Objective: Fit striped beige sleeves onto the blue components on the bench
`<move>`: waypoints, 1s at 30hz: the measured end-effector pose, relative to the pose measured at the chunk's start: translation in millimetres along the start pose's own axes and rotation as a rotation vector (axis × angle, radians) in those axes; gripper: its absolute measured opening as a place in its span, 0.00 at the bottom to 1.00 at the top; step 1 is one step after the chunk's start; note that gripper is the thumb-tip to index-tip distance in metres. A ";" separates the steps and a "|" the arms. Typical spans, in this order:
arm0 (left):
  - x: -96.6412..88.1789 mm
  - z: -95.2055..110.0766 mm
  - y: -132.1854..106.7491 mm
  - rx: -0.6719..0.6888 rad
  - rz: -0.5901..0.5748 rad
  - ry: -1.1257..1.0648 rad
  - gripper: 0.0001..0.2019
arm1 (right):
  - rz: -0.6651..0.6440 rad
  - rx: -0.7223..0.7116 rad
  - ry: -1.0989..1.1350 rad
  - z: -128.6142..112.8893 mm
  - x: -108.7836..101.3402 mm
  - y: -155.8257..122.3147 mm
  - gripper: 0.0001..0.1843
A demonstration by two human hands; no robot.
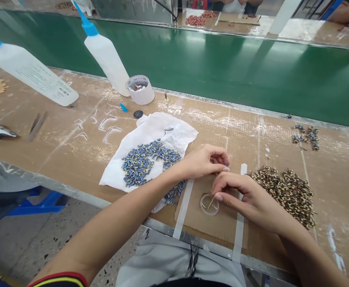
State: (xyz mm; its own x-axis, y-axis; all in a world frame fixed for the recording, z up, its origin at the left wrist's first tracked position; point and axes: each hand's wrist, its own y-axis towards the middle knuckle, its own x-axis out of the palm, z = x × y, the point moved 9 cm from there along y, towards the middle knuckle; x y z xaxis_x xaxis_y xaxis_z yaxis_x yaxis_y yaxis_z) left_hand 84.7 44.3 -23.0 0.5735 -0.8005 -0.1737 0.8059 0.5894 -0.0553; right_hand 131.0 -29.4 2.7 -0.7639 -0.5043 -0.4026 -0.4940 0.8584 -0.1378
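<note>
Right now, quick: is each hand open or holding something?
Left hand: closed, pinching a small blue piece.
Right hand: closed, pinching a thin stick dipped into the small clear dish.

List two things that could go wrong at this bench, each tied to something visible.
1. The left forearm lies across the blue pieces on the white sheet near the bench edge; a sweep could push some off.
2. The right hand holds a thin stick in the small clear dish; a nudge might tip it.
</note>
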 end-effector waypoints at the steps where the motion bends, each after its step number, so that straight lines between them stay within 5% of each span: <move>1: -0.3 -0.2 -0.1 -0.004 0.002 0.000 0.04 | 0.011 0.003 0.008 0.1 -3.6 -1.2 0.08; 4: -0.5 -1.0 -0.2 -0.023 0.010 0.007 0.05 | 0.129 -0.006 0.048 0.8 -25.5 -7.9 0.06; 9: 2.2 -0.1 0.5 -0.040 0.002 0.053 0.04 | 0.693 -0.026 0.055 7.8 -83.9 -32.7 0.05; 11: 2.2 1.2 0.8 -0.031 0.008 0.075 0.03 | 0.800 -0.009 -0.005 10.1 -90.5 -37.5 0.05; 30: 2.1 2.1 0.0 -0.011 0.019 0.107 0.03 | 0.726 0.021 -0.236 15.5 -77.6 -23.6 0.04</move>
State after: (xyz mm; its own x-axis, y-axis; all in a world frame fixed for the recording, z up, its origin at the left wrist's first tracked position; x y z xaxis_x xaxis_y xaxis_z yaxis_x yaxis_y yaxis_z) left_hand 86.2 42.5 -21.3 0.5692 -0.7734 -0.2790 0.7932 0.6059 -0.0613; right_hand 208.5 -9.0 23.2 -0.7837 0.2185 -0.5814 0.1077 0.9697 0.2192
